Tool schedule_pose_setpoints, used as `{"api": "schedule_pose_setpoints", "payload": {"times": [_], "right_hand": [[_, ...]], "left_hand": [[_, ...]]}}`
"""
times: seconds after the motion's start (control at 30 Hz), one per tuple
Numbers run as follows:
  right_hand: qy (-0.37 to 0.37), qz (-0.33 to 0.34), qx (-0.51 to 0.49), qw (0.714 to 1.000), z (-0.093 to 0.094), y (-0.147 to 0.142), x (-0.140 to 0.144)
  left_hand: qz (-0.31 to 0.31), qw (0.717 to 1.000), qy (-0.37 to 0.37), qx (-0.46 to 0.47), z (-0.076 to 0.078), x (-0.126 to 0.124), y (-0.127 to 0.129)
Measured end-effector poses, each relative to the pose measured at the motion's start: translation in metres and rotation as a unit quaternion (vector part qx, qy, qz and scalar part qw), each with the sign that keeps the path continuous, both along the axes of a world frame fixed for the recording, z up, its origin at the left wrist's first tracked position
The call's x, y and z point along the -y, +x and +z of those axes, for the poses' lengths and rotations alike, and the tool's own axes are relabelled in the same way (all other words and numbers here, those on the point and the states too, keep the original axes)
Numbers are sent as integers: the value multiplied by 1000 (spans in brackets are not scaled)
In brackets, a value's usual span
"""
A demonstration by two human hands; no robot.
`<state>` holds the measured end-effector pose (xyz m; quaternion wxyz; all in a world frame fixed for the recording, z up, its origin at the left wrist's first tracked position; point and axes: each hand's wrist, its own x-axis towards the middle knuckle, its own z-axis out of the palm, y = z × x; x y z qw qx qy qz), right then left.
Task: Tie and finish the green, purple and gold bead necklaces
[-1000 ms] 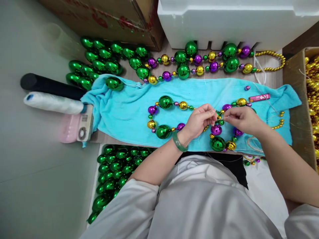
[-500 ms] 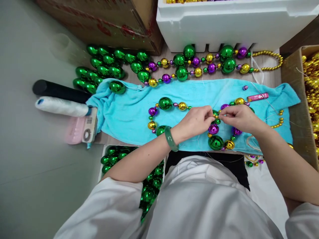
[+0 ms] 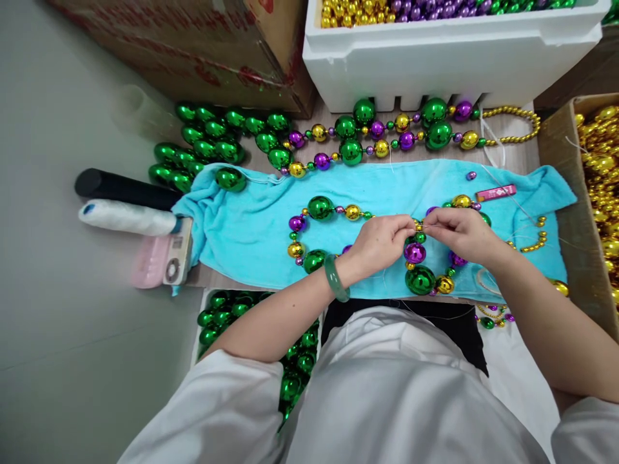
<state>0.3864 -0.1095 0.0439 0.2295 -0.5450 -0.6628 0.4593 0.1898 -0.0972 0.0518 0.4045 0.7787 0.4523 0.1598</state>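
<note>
While both hands (image 3: 382, 241) pinch, the bead strand (image 3: 333, 211) runs left-right.

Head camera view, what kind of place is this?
Likely a small bead-stringing workstation: a foam box of loose beads, a half-strung bead strand on a towel, and a thread spool.

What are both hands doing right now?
Left hand: fingers pinched shut on the bead strand.
Right hand: fingers pinched shut on the same strand, over the blue towel.

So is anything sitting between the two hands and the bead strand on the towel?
Nothing visible. The left hand and right hand already pinch the bead strand where their fingertips meet, over the blue towel.
</note>
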Motion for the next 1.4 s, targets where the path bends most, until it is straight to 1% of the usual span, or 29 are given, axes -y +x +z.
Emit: {"api": "schedule_pose_setpoints", "payload": {"times": [0.23, 0.3, 0.43, 0.5, 0.57, 0.63, 0.7, 0.77, 0.8, 0.83, 0.87, 0.9, 0.97, 1.0, 1.03, 1.07, 1.1, 1.13, 1.23, 1.27, 1.33, 1.4], "right_hand": [[11, -16, 19, 1000, -19, 1, -3], [17, -26, 30, 999, -23, 1, -2], [4, -50, 45, 998, -22, 5, -1], [-16, -51, 37, 998, -20, 7, -2], [-35, -49, 24, 998, -18, 10, -3], [-49, -44, 2, 998, -17, 12, -4], [-60, -48, -15, 997, -17, 13, -5], [-72, -56, -25, 996, -17, 11, -6], [-78, -59, -30, 995, -16, 10, -6], [-86, -60, -36, 994, -15, 8, -7], [-95, -59, -46, 993, -14, 5, -7], [-104, -59, -59, 991, -12, 3, -7], [-120, -65, -86, 987, -9, -1, -7], [-126, -70, -96, 985, -8, -2, -6], [-131, -74, -104, 983, -7, -2, -6], [-133, -77, -107, 982, -7, -3, -6], [-132, -78, -107, 982, -7, -2, -6], [-124, -80, -101, 984, -9, -2, -6], [-74, -87, -54, 992, -16, 0, -7], [-57, -88, -33, 994, -19, 0, -7], [-36, -88, 4, 996, -25, 0, -7], [-26, -83, 21, 996, -29, -1, -6]], "left_hand": [[11, 998, 46, -33, -24, 9, 4], [21, 999, 41, -27, -30, 10, 4], [55, 998, 3, 33, -35, 11, 3], [57, 997, -14, 51, -34, 11, 2], [46, 998, -15, 44, -29, 9, 0], [32, 999, 10, 29, -22, 7, -3], [25, 998, 50, 25, -15, 4, -5], [37, 995, 69, 61, -11, 2, -6], [45, 992, 50, 102, -10, 2, -6], [53, 986, 8, 159, -11, 1, -5], [60, 971, -55, 224, -12, 1, -3], [66, 946, -128, 289, -14, 0, -2], [80, 879, -260, 391, -17, -2, 3], [86, 850, -301, 424, -18, -3, 4], [88, 829, -325, 446, -18, -5, 6], [85, 819, -334, 459, -18, -7, 7], [80, 818, -332, 463, -17, -9, 7], [72, 826, -324, 455, -16, -11, 8], [68, 870, -291, 392, -15, -13, 9], [73, 880, -286, 371, -15, -13, 10], [85, 889, -288, 346, -17, -12, 11], [93, 889, -296, 337, -19, -10, 12]]}}
